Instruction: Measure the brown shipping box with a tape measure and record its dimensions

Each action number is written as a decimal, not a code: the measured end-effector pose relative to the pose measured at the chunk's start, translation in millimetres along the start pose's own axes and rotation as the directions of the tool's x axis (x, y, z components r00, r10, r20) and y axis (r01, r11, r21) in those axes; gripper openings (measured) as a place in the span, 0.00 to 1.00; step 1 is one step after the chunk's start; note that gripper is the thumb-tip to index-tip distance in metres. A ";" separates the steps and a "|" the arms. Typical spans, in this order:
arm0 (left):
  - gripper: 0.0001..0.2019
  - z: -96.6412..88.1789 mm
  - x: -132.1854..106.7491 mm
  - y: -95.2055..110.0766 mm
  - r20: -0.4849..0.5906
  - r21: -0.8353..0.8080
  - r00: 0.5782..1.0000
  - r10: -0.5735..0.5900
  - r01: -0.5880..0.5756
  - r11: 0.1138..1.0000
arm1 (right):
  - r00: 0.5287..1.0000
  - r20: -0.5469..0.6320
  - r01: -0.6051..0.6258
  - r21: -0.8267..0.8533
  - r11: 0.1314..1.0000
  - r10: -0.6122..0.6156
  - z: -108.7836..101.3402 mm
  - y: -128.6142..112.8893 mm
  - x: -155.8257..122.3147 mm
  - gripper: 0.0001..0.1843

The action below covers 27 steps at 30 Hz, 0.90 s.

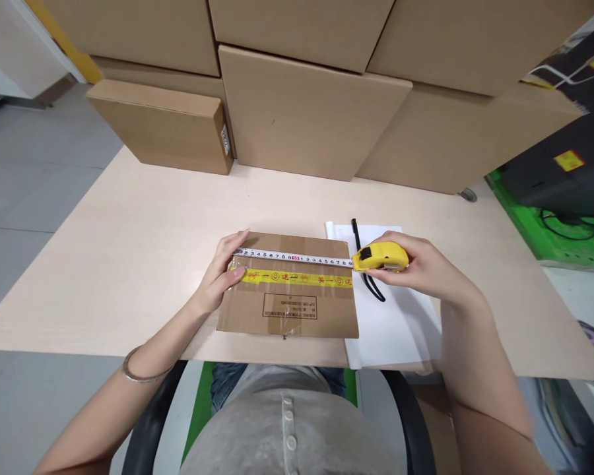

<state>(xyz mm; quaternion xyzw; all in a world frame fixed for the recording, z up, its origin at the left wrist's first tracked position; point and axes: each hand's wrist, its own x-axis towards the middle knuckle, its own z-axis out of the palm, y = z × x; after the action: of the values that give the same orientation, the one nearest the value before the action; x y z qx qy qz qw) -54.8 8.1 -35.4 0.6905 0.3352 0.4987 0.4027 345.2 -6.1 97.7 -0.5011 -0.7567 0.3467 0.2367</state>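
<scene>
A flat cardboard box (287,310) sealed with yellow printed tape lies on the table in front of me. A white measuring tape blade (297,257) stretches across the box's top from left to right. My left hand (222,274) presses the blade's end down at the box's left edge, fingers curled over it. My right hand (420,264) grips the yellow tape measure case (380,257) at the box's right edge. White paper (396,316) and a black pen (366,277) lie under and beside the case.
Several large cardboard boxes (307,112) are stacked along the back of the light wooden table (129,251), with a smaller one (163,125) at the left. A black and green machine (564,178) stands at the right. My chair and lap are below the table edge.
</scene>
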 end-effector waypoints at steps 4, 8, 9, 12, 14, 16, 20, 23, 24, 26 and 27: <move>0.30 -0.4 -1.4 0.3 0.006 -0.015 0.999 -0.033 0.033 0.999 | 0.997 0.000 0.082 -0.073 0.994 -0.082 -2.1 -22.6 7.7 0.14; 0.35 3.5 -4.3 -1.5 -0.037 -0.074 0.993 -0.111 0.108 0.991 | 0.974 0.086 0.218 -0.073 0.973 -0.212 20.7 -51.0 42.1 0.13; 0.39 4.9 -4.7 -1.5 -0.049 -0.112 0.989 -0.139 0.133 0.985 | 0.963 0.112 0.253 -0.066 0.965 -0.244 30.0 -57.3 53.3 0.13; 0.52 8.3 -5.6 2.0 -0.050 -0.244 0.971 -0.233 0.214 0.946 | 0.922 0.169 0.364 -0.068 0.929 -0.349 59.9 -72.5 83.6 0.13; 0.54 8.5 -6.5 6.9 -0.021 -0.274 0.952 -0.305 0.288 0.918 | 0.898 0.199 0.411 -0.068 0.909 -0.392 76.4 -79.9 96.2 0.13; 0.49 7.1 -7.6 11.9 0.005 -0.260 0.928 -0.374 0.362 0.895 | 0.885 0.208 0.436 -0.051 0.899 -0.417 87.0 -85.5 101.0 0.13; 0.42 2.6 -7.9 13.5 0.073 -0.288 0.924 -0.375 0.380 0.879 | 0.905 0.099 0.412 0.035 0.910 -0.413 84.5 -89.7 91.5 0.18; 0.42 -1.5 -5.1 10.6 0.138 -0.305 0.940 -0.311 0.339 0.890 | 0.972 -0.077 0.233 0.150 0.961 -0.224 61.3 -80.9 72.4 0.23; 0.41 -3.0 -4.1 10.4 0.148 -0.296 0.942 -0.300 0.332 0.896 | 0.982 -0.143 0.152 0.211 0.966 -0.123 50.5 -74.5 64.5 0.24; 0.38 -6.0 -2.9 11.5 0.155 -0.269 0.943 -0.294 0.327 0.906 | 0.966 -0.241 0.002 0.358 0.934 0.090 27.5 -56.5 47.2 0.23; 0.37 -7.2 -2.7 12.5 0.155 -0.259 0.943 -0.295 0.327 0.909 | 0.958 -0.236 -0.049 0.425 0.904 0.163 16.6 -45.6 38.4 0.22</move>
<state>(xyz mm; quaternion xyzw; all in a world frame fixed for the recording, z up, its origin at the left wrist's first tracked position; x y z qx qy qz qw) -61.6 1.7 -24.1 0.5909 0.3438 0.4308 0.5892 291.6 12.8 122.2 -0.5219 -0.5986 0.4416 0.4175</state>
